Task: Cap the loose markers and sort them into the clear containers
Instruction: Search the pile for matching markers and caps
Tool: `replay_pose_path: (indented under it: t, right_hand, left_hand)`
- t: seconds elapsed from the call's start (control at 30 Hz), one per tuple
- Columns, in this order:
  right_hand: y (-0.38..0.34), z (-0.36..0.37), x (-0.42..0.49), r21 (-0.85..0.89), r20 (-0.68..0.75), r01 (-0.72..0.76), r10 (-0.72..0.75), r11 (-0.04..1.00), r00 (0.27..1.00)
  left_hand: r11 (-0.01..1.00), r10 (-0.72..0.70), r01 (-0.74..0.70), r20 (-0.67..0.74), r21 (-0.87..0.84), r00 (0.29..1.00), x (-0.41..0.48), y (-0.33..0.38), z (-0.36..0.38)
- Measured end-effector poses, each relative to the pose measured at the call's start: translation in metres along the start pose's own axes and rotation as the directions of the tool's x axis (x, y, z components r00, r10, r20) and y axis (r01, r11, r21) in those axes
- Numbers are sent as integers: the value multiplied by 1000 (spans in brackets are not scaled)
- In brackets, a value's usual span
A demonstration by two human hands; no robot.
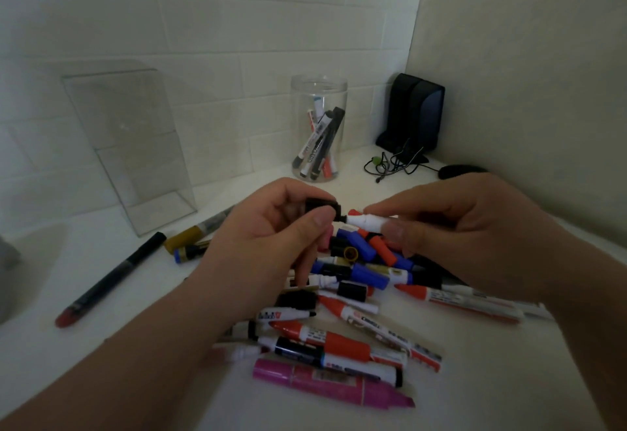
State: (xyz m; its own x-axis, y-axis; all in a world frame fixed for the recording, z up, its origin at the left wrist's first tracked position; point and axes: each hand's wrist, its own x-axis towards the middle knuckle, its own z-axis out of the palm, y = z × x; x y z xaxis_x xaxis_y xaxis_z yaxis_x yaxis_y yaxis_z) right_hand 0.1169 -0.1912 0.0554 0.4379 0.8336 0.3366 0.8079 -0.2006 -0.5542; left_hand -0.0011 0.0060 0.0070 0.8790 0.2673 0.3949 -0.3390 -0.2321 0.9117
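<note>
left hand (271, 237) pinches a black cap (319, 208); right hand (458, 227) grips a white marker barrel (369, 223), tip at its mouth, above the marker pile (339, 315) on the white counter (135, 345). round clear jar (319, 86) at the back edge holds several markers (319, 140); clear rectangular box (118, 118) stands back-left.

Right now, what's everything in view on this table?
Round jar: one, clear, back centre, several markers inside.
Box container: one, clear, back left.
Marker pile: many, red, blue, black, white, table centre.
Pink marker: one, pink, nearest side of pile.
Slim pen: one, black with red end, left.
Dark box: one, black, back corner, cables in front.
Oval object: one, black, right of cables.
Cap: one, black, in left hand.
White marker: one, white, black tip, in right hand.
Hands: two, above the pile.
</note>
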Motion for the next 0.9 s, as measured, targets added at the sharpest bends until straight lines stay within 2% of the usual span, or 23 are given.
replay_pose_path:
  t: [0.1, 0.23, 0.47, 0.53, 0.6, 0.63, 0.7, 0.77, 0.8, 0.83, 0.87, 0.9]
  right_hand:
    - [-1, -6, -2, 12, -35, -13, 14, 1000, 999]
    - [0, -7, -1, 25, -21, -14, 14, 1000, 1000]
    - [2, 6, -2, -79, 50, 15, -12, 997, 999]
    - [3, 8, -2, -91, 42, 26, -23, 995, 999]
    - [1, 11, -2, -105, 46, 64, -59, 992, 997]
    - [-2, 14, -3, -132, 42, 92, -87, 987, 995]
    - [-9, 22, -4, -235, 31, 179, -177, 955, 984]
    - [-16, 27, -4, -276, -7, 209, -220, 938, 976]
    - [-19, 27, -3, -220, -26, 168, -177, 961, 984]
    - [-22, 27, -1, -80, -5, 74, -74, 994, 997]
    - [-23, 25, 1, 145, 79, -63, 52, 987, 995]
    - [-22, 24, 3, 366, 217, -221, 148, 904, 965]
  left_hand:
    - [993, -25, 23, -18, -114, 1000, -1, -1, -1]
    - [994, -22, 22, 8, -104, 1000, -1, -1, 1]
    - [992, -113, 109, 70, 62, 991, -6, 1, 8]
    - [973, -108, 101, 26, 205, 994, -6, 2, 6]
    - [909, -75, 54, 35, 414, 997, -6, 3, 7]
    - [888, -86, 62, 32, 455, 996, -7, 3, 9]
    - [891, -129, 139, -54, 432, 990, -8, 6, 12]
    - [897, -81, 132, -136, 422, 987, -8, 8, 14]
    - [898, -34, 100, -159, 429, 987, -8, 8, 14]
    - [898, 18, 56, -163, 437, 986, -8, 7, 13]
    - [896, 65, 8, -148, 445, 987, -7, 9, 13]
    - [892, 100, -37, -116, 451, 988, -7, 9, 12]
